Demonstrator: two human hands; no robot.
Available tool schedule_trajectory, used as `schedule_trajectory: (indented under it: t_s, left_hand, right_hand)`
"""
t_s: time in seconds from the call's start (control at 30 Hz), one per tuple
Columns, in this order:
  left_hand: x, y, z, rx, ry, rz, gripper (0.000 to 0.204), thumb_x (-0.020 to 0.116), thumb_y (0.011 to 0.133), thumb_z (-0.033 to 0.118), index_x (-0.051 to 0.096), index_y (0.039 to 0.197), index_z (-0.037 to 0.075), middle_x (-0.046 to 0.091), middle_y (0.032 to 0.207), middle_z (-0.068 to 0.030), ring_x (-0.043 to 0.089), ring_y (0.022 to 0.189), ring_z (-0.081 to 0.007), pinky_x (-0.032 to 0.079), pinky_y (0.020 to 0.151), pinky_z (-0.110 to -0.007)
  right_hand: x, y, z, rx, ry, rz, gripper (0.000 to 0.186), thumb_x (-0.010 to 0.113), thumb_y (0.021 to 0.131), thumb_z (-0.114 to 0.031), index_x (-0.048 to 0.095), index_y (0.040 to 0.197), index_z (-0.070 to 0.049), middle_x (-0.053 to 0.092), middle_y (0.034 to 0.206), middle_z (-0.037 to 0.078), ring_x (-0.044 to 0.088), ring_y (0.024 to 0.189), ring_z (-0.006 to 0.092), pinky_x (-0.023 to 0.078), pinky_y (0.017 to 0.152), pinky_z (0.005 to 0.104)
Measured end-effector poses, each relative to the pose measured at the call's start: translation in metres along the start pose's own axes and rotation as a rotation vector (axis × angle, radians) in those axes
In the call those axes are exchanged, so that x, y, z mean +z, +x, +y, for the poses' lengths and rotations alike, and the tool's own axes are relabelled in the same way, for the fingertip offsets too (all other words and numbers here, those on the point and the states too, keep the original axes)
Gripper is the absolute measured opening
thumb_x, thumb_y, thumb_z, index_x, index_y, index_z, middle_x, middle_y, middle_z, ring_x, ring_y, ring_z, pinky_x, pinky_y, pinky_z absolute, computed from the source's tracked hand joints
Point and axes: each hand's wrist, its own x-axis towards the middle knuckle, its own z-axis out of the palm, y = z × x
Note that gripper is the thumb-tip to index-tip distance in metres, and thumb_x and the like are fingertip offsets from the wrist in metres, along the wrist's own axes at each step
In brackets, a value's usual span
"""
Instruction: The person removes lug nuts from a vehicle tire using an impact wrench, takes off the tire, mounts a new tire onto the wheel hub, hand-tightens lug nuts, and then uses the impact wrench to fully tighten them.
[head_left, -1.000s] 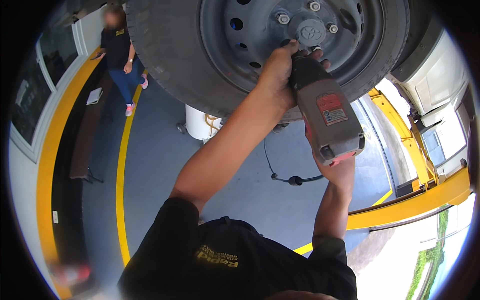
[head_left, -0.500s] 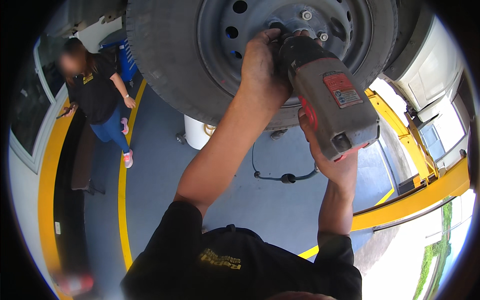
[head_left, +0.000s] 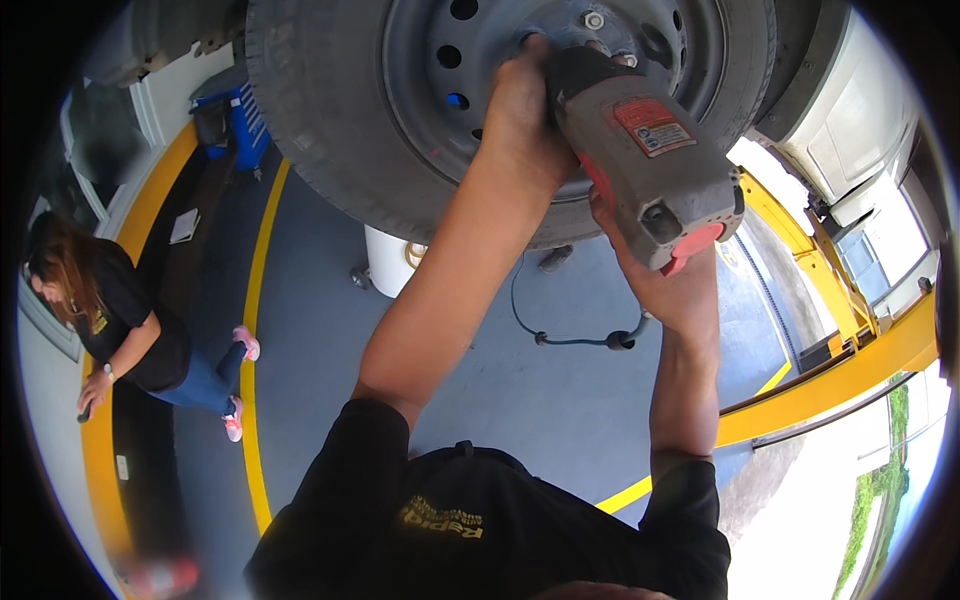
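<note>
In front of me a grey and red air impact wrench (head_left: 645, 150) points at the centre of a raised wheel (head_left: 425, 110) with a grey steel rim and a black tyre. Around the wrench's handle, mostly hidden below its body, my right hand (head_left: 655, 270) is closed. My left hand (head_left: 525, 115) is at the wrench's black nose, its fingers curled beside it and a fingertip close to the hub. Those fingers are slightly blurred, and the wrench hides the socket end. A wheel nut (head_left: 593, 20) shows above the nose. An air hose (head_left: 585, 342) hangs by my right wrist.
At left a person (head_left: 135, 325) in a black shirt leans at the wall, holding a dark phone-like object. A blue cabinet (head_left: 243, 125) stands behind. Under the tyre is a white container (head_left: 385, 260). Yellow lift arms (head_left: 830, 395) run along the right, near a white vehicle panel (head_left: 850, 110).
The wrench and both my hands have shifted slightly up and left in view. A left fingertip now reaches nearer the hub. The other person has moved nearer along the wall and leans over.
</note>
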Motion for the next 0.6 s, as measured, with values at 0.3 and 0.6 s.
schedule_trajectory:
  t_s: [0.3, 0.6]
  left_hand:
    - [0.021, 0.037, -0.024, -0.056, -0.105, -0.163, 0.048, 0.023, 0.110, 0.032, 0.056, 0.117, -0.003, 0.065, 0.113, -0.0184, 0.063, 0.107, -0.0324, 0.051, 0.100, -0.048]
    - [0.018, 0.061, -0.034, -0.110, -0.198, -0.182, 0.055, 0.026, 0.109, 0.046, 0.058, 0.118, 0.002, 0.068, 0.110, -0.0170, 0.065, 0.107, -0.0310, 0.050, 0.100, -0.048]
  right_hand:
    - [-0.018, 0.016, -0.015, 0.102, 0.054, 0.186, 0.020, 0.076, 0.089, -0.013, 0.070, 0.105, -0.002, 0.065, 0.077, 0.003, 0.059, 0.064, 0.0115, 0.046, 0.058, 0.0272]
    - [-0.037, 0.033, -0.001, -0.071, -0.144, 0.123, 0.025, 0.079, 0.086, -0.012, 0.071, 0.107, -0.002, 0.070, 0.084, 0.004, 0.064, 0.075, 0.0131, 0.052, 0.067, 0.0289]
